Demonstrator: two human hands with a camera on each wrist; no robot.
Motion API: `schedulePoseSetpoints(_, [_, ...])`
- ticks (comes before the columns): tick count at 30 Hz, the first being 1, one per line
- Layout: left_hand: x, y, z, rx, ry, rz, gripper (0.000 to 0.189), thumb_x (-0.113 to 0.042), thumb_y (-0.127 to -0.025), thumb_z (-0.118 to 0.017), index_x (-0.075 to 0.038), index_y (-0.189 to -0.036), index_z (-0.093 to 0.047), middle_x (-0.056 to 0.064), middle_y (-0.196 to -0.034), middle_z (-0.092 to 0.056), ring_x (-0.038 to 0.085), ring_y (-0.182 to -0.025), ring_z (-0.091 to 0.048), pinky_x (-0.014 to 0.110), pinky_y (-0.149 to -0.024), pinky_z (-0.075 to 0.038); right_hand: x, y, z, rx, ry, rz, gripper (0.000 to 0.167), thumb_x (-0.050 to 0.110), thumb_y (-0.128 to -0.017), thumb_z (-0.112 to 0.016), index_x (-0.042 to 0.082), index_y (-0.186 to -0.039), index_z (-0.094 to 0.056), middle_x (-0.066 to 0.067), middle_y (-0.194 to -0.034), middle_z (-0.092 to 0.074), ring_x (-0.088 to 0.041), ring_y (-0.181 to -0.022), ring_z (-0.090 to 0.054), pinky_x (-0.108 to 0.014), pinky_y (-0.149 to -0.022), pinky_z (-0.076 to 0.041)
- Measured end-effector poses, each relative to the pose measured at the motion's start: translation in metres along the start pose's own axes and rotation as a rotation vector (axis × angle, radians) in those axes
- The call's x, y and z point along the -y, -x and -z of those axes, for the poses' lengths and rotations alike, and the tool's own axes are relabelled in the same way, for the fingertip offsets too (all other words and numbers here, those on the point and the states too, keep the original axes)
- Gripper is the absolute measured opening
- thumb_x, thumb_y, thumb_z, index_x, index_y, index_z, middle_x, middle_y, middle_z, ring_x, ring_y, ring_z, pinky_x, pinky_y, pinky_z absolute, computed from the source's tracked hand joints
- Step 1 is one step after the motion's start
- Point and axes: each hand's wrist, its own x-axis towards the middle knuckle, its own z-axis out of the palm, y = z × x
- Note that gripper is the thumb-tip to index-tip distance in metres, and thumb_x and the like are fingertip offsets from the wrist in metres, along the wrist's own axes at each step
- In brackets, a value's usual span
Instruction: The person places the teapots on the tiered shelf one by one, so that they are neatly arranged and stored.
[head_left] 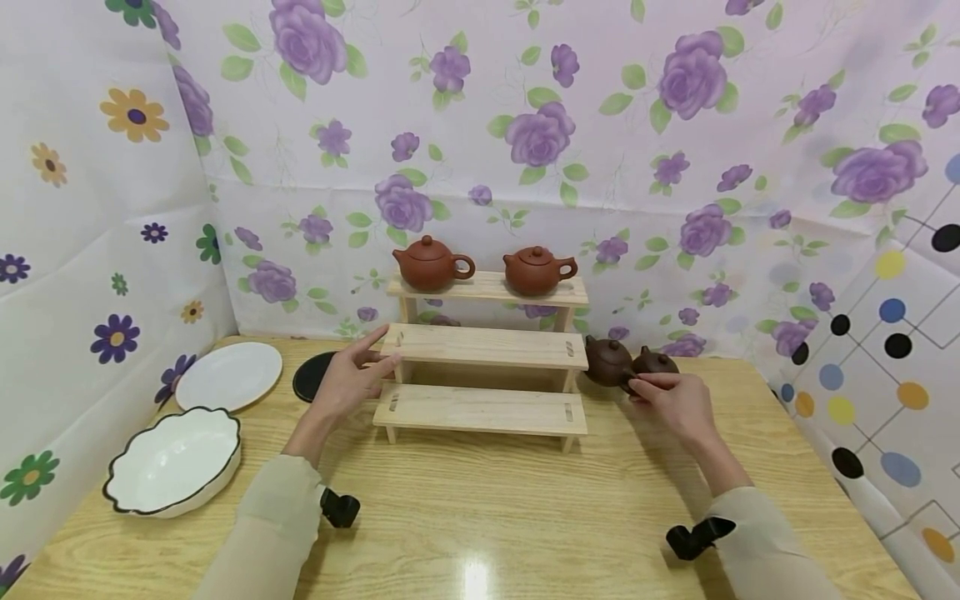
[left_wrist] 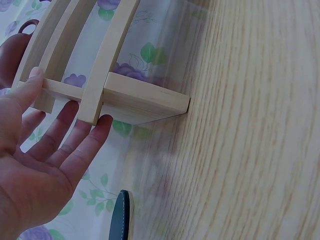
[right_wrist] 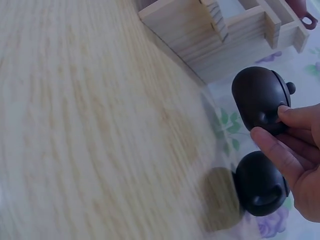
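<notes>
One dark teapot [head_left: 609, 362], pinched by the right hand [head_left: 678, 408], lies left of that grip, beside the wooden stand [head_left: 480, 343] the left hand [head_left: 347, 385] holds.

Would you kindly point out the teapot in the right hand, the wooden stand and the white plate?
Teapot [right_wrist: 256, 95]: right wrist view, its body.
Wooden stand [head_left: 483, 343]: head view, middle step.
White plate [head_left: 228, 377]: head view, its centre.

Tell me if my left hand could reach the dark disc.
Probably yes: the left hand is right beside the dark disc, with nothing apparent between them, though it would likely first have to let go of the wooden stand.
</notes>
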Motion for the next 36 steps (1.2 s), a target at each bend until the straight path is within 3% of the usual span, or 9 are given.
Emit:
schedulePoseSetpoints(5, [0.000, 0.000, 0.000, -0.002, -0.002, -0.003, 0.072, -0.039, -0.106, -0.067, -0.030, -0.168, -0.032, 0.023, -0.143, -0.061, 0.038, -0.122, -0.069, 0.043, -0.089, -0.062, 0.006, 0.002, 0.008, 0.021, -0.038, 0.017, 0.037, 0.018, -0.104, -0.071, -0.008, -0.130, -0.071, -0.025, -0.115, -0.077, -0.011, -0.085, -0.080, -0.034, -0.083, -0.063])
schedulePoseSetpoints(13, [0.000, 0.000, 0.000, -0.005, 0.002, 0.000, 0.073, -0.040, -0.105, -0.068, -0.030, -0.168, -0.032, 0.023, -0.142, -0.062, 0.036, -0.121, -0.069, 0.046, -0.091, -0.062, 0.016, 0.005, 0.027, 0.036, -0.010, 0.069, 0.039, 0.021, -0.106, -0.068, -0.009, -0.132, -0.070, -0.032, -0.129, -0.068, -0.009, -0.087, -0.080, -0.033, -0.083, -0.063])
schedulePoseSetpoints(20, [-0.001, 0.001, 0.001, 0.004, -0.001, 0.004, 0.072, -0.040, -0.106, -0.067, -0.031, -0.168, -0.032, 0.023, -0.144, -0.059, 0.039, -0.125, -0.067, 0.051, -0.096, -0.060, 0.028, 0.009, 0.041, 0.039, 0.069, 0.090, 0.043, 0.030, -0.106, -0.068, -0.005, -0.132, -0.072, -0.024, -0.119, -0.076, -0.008, -0.085, -0.079, -0.024, -0.079, -0.062])
schedulePoseSetpoints(23, [-0.001, 0.000, 0.001, 0.006, -0.008, 0.000, 0.072, -0.039, -0.106, -0.067, -0.030, -0.168, -0.031, 0.023, -0.143, -0.060, 0.039, -0.124, -0.068, 0.049, -0.095, -0.061, 0.033, 0.010, 0.043, 0.054, 0.064, 0.093, 0.044, 0.029, -0.106, -0.068, -0.005, -0.133, -0.071, -0.024, -0.120, -0.076, -0.008, -0.086, -0.079, -0.026, -0.080, -0.063])
schedulePoseSetpoints(31, [-0.002, 0.000, 0.002, 0.010, -0.012, -0.013, 0.073, -0.039, -0.106, -0.067, -0.029, -0.168, -0.031, 0.023, -0.136, -0.065, 0.027, -0.102, -0.074, 0.040, -0.086, -0.062, 0.045, 0.014, 0.046, 0.083, 0.018, 0.102, 0.041, 0.022, -0.107, -0.067, -0.009, -0.133, -0.069, -0.031, -0.129, -0.069, -0.004, -0.086, -0.078, -0.028, -0.081, -0.063])
schedulePoseSetpoints(36, [0.000, 0.000, 0.001, 0.019, 0.011, -0.014, 0.074, -0.037, -0.106, -0.068, -0.026, -0.169, -0.030, 0.024, -0.135, -0.065, 0.019, -0.091, -0.074, 0.031, -0.079, -0.060, 0.052, 0.017, 0.049, 0.112, 0.005, 0.113, 0.041, 0.022, -0.107, -0.067, -0.009, -0.134, -0.068, -0.029, -0.130, -0.069, -0.007, -0.089, -0.079, -0.026, -0.080, -0.063])
